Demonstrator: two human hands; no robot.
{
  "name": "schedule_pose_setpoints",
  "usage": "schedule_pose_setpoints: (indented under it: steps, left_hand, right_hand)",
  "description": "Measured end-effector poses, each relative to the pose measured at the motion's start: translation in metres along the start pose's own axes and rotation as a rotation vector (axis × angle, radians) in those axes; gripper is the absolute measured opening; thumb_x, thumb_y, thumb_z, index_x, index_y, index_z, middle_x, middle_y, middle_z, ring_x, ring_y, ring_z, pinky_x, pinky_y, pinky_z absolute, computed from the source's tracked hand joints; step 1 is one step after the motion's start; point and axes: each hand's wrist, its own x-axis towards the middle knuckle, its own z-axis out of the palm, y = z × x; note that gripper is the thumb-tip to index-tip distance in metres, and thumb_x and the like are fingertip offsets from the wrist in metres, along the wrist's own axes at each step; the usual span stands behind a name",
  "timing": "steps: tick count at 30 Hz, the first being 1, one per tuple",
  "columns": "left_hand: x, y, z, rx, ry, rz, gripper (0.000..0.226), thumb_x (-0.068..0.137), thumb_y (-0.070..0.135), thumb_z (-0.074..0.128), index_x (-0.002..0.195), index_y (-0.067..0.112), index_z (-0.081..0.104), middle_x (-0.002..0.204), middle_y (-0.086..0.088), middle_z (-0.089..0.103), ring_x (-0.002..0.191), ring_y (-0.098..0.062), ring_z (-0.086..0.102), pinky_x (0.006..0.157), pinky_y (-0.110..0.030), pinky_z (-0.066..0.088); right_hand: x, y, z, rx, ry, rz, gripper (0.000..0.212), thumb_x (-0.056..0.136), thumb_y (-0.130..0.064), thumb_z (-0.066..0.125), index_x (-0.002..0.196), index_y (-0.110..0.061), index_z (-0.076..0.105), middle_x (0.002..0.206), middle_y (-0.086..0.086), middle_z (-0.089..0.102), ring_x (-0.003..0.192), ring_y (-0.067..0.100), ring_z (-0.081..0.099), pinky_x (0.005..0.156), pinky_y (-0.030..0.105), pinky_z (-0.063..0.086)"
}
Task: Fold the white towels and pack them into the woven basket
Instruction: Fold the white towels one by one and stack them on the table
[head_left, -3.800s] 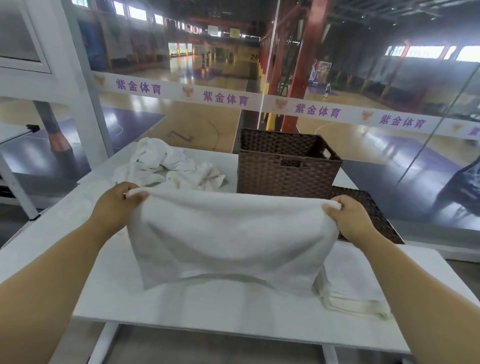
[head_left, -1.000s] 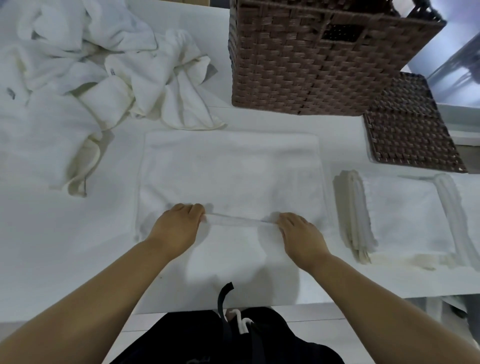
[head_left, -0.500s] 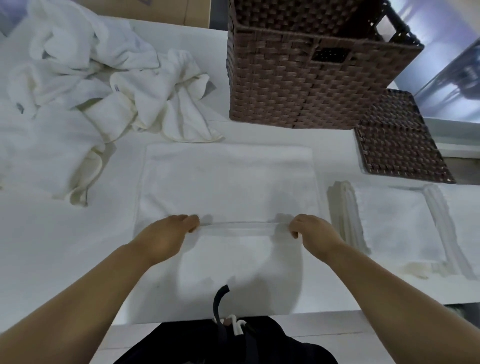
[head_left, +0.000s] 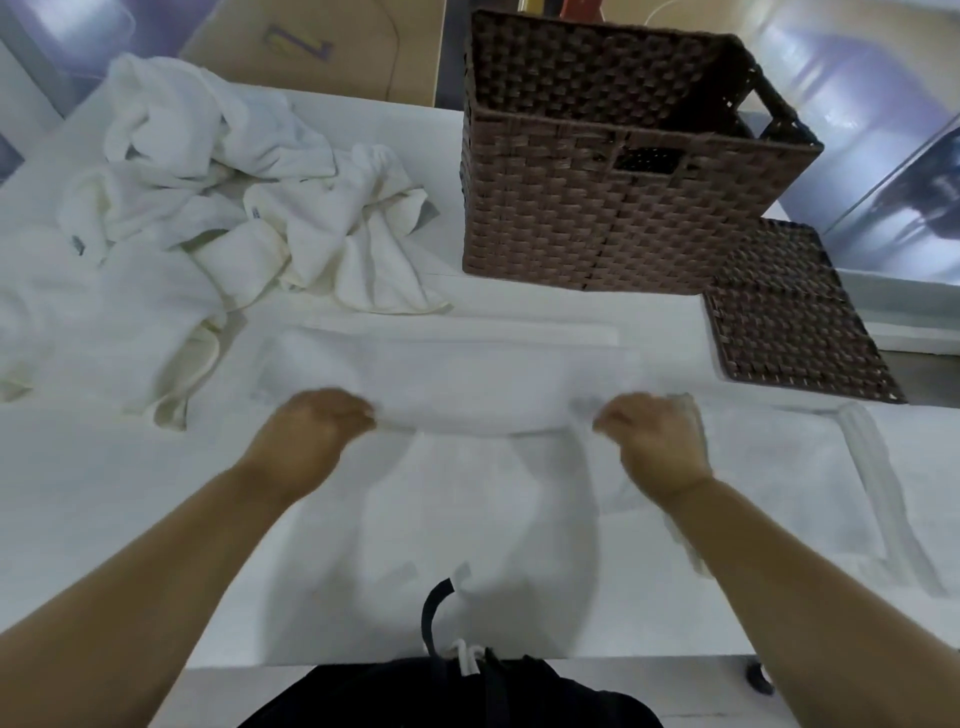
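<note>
- Left hand (head_left: 311, 431): curled, pinched the near edge of the white towel (head_left: 457, 384) at its left end; fingertips blurred.
- Right hand (head_left: 654, 441): curled, gripped the same near edge at its right end, a bit of cloth bunched just past the knuckles.
- White towel: spread on the white table (head_left: 93, 493) in front of the body, between the two hands; near edge raised off the surface and carried over the flat far part; far edge lay flat, close to the foot of the basket.
- Woven basket (head_left: 613, 208): brown, open-topped, stood upright at the far side of the table, behind the towel; handle slot visible in the near wall; interior dark, contents not discernible.
- Woven lid (head_left: 795, 322): flat brown panel, lay on the table just right of the basket, touching or nearly touching its lower right corner.
- Folded towel (head_left: 779, 467): flat, white, lay to the right of the right hand, in front of the lid.
- Pile of unfolded towels (head_left: 234, 197): crumpled, white and cream, heaped at the far left of the table, well apart from the basket.
- Dark clothing with a white drawstring (head_left: 457, 675): seen at the lower edge, against the near table edge.
</note>
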Motion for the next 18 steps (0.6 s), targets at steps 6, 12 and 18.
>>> schedule_pose_setpoints:
  steps: [6,12,18]
  left_hand:
    - [-0.061,0.029,0.047,-0.075,-0.300,-0.148,0.038,0.045,-0.006,0.088,0.078,0.009,0.076,0.081,-0.007,0.072,0.067,-0.024,0.070,0.057,-0.033,0.058]
    - [-0.070,0.039,0.048,-0.002,-0.377,-0.140,0.030,0.068,0.034,0.069,0.087,0.012,0.074,0.096,-0.009,0.068,0.081,-0.029,0.069,0.065,-0.036,0.057]
    - [-0.067,0.044,0.061,0.020,-0.245,-0.131,0.030,0.080,0.016,0.043,0.070,0.007,0.070,0.081,-0.011,0.066,0.068,-0.032,0.065,0.055,-0.038,0.056]
  right_hand:
    - [-0.056,-0.023,0.040,0.045,-0.346,-0.022,0.027,0.046,0.005,0.074,0.064,-0.015,0.071,0.063,0.001,0.060,0.052,0.023,0.059,0.045,0.028,0.048]
    - [-0.061,-0.034,0.040,0.042,-0.446,0.118,0.025,0.058,-0.016,0.084,0.080,-0.015,0.070,0.081,-0.001,0.061,0.064,0.021,0.062,0.053,0.032,0.052]
    - [-0.060,-0.044,0.037,0.030,-0.605,0.185,0.053,0.079,-0.051,0.063,0.113,-0.011,0.060,0.114,0.003,0.055,0.101,0.026,0.056,0.087,0.038,0.046]
